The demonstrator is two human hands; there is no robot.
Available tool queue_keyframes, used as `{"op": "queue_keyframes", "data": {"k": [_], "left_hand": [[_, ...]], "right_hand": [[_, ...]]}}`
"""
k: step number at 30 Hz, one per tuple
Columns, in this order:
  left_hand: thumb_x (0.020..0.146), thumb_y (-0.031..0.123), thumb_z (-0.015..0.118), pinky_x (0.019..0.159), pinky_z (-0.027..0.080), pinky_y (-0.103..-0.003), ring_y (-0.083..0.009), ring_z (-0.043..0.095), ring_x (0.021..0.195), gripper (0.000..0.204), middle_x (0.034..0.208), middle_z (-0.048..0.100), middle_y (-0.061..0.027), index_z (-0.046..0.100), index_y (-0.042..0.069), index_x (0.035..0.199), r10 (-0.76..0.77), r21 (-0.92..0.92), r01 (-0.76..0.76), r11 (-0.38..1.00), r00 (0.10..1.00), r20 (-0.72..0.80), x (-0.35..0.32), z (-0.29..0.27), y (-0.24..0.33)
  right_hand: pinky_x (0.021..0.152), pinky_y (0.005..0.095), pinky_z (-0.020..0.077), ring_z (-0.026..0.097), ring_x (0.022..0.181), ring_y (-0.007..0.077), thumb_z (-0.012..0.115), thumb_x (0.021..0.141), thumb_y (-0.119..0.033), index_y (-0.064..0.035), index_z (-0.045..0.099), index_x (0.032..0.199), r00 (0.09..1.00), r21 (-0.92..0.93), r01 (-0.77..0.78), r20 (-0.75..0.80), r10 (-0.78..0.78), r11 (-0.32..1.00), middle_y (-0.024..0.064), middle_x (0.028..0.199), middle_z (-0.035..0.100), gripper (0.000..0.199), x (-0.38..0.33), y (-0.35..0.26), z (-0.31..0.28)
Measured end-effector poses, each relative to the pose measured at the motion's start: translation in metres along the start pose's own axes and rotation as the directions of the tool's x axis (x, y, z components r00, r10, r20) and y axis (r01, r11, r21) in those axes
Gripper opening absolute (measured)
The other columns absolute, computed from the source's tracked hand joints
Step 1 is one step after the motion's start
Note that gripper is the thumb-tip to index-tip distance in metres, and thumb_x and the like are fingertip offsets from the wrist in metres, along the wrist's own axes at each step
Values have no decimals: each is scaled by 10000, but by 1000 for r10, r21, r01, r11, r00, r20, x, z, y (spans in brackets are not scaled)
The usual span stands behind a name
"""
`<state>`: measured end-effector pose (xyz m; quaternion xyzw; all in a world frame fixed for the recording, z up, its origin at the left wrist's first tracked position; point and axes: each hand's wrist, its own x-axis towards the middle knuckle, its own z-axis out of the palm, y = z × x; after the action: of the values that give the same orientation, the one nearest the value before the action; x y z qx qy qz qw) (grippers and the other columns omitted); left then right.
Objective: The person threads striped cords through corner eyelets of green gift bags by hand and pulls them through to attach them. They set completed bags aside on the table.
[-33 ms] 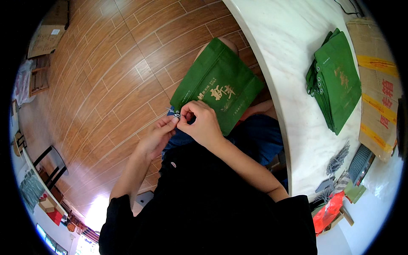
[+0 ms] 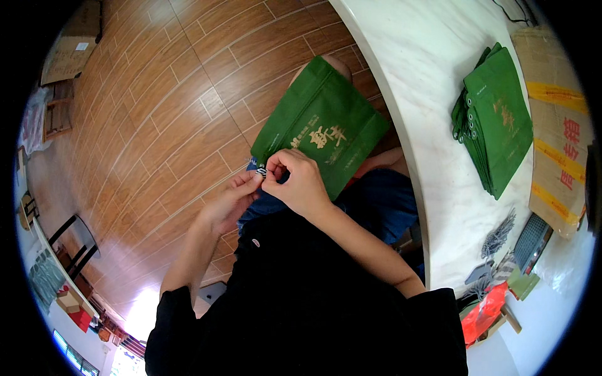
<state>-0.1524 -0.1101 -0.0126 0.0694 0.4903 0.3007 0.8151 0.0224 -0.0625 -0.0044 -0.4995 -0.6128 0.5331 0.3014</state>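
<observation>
A green bag (image 2: 323, 128) with gold print lies flat over my lap, tilted, its near left corner by my fingers. At that corner my right hand (image 2: 296, 178) pinches a short piece of black-and-white striped cord (image 2: 261, 170) between thumb and fingertips. From the left, my left hand (image 2: 235, 197) grips the same bit of cord, thumb against curled fingers. Most of the cord is hidden by the fingers, so whether it passes through the bag cannot be made out.
On the white marble-look table (image 2: 401, 75) at right lies a fanned stack of green bags (image 2: 498, 119) with metal eyelets. Beyond it stands a taped cardboard box (image 2: 558, 131). Striped cords (image 2: 498, 235), a keyboard (image 2: 533, 241) and a red plastic bag (image 2: 486, 316) are nearer. A black chair (image 2: 78, 244) stands far left.
</observation>
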Motion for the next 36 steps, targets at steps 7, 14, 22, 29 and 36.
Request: {"op": "queue_keyframes", "data": {"k": [7,14,22,29,36], "left_hand": [[920,306,587,707,397,-223,-52,520,837,189,913,608,40,610,132,991,-132,-159,147,976,986,100,-3,6,12],[925,368,558,721,409,-248,-88,500,830,263,937,569,32,581,138,1051,-127,-284,152,947,987,103,5,1,-5],[892,358,620,644,359,-215,-33,497,758,181,834,589,83,635,184,939,-82,-120,66,991,987,-137,2,21,1],[880,345,640,663,360,-211,-44,515,774,206,846,625,58,667,148,936,21,-14,-27,1000,956,-294,7,38,-2],[883,283,647,604,318,-175,-24,437,660,169,790,599,72,676,117,886,236,191,-186,964,929,-285,13,31,-9]], "right_hand": [[635,292,489,609,674,163,674,710,15,8,596,830,987,168,-118,129,97,979,89,761,604,143,1,-1,-10],[671,346,486,598,752,274,687,688,21,-19,614,896,909,-239,395,-38,-415,887,100,832,613,224,-5,1,-9],[620,354,466,561,692,261,682,676,-12,-30,573,812,881,-459,429,24,-473,777,92,768,564,176,-5,-3,-4],[522,357,435,534,612,257,665,691,-60,-48,491,701,904,-509,339,-57,-424,791,98,676,512,174,1,-3,1],[578,329,475,591,647,245,700,732,-118,-17,579,844,939,78,-324,144,311,943,107,672,567,194,9,-1,-12]]}}
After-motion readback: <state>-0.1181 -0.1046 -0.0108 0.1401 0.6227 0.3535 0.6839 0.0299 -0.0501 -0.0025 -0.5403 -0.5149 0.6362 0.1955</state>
